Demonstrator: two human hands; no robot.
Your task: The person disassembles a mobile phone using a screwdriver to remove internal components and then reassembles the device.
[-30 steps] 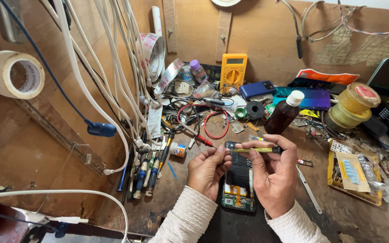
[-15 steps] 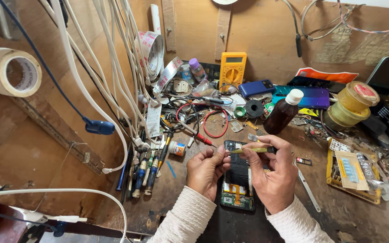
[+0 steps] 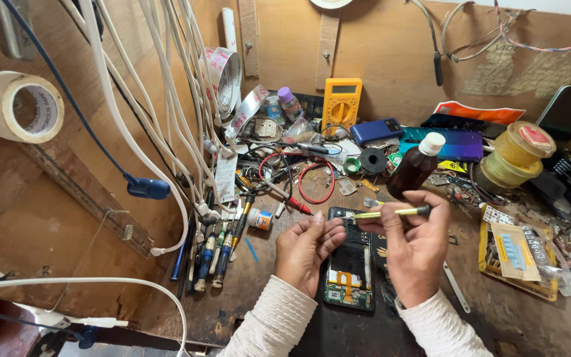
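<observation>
While the opened phone [image 3: 350, 264] lies flat at the lower centre of the frame, the right hand [image 3: 413, 248] grips a yellow-handled tool [image 3: 386, 213] above it, and the left hand [image 3: 305, 248] pinches its tip with curled fingers.

One opened phone [image 3: 349, 263], one yellow multimeter [image 3: 342, 104], one brown bottle [image 3: 416, 166], one purple-capped bottle [image 3: 289, 104] and two tape rolls [image 3: 21, 106] [image 3: 519, 153] were on view, with two hands [image 3: 305, 248] [image 3: 416, 246]
</observation>
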